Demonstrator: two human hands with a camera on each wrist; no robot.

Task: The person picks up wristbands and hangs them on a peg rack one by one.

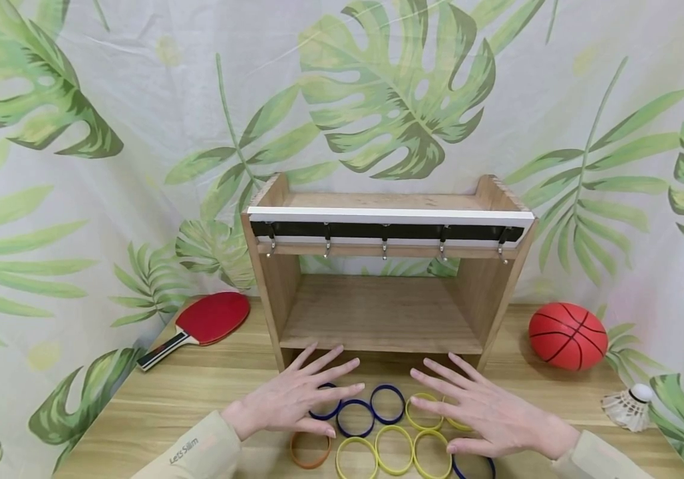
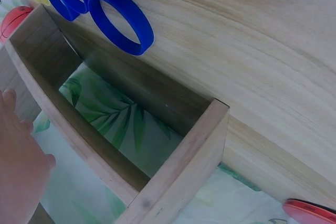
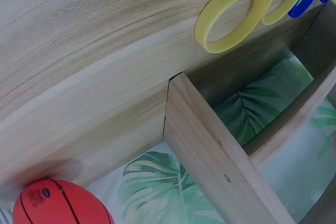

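Observation:
My left hand (image 1: 297,398) is held palm down with its fingers spread, over the left side of a group of silicone wristbands. On the other side my right hand (image 1: 494,412) is spread the same way, covering part of the bands on the right. Neither hand grips anything. Between and below them lie several blue wristbands (image 1: 355,436), several yellow wristbands (image 1: 394,473) and an orange wristband (image 1: 310,467). Behind the fingertips stands a small wooden shelf (image 1: 378,306), its front carrying a black-and-white rail (image 1: 414,231) with several metal hooks (image 1: 385,249).
At the left of the wooden table (image 1: 156,412) lies a red table tennis paddle (image 1: 213,318). A red toy basketball (image 1: 567,336) and a white shuttlecock (image 1: 629,407) are on the right. A leaf-patterned cloth (image 1: 168,120) hangs behind the shelf.

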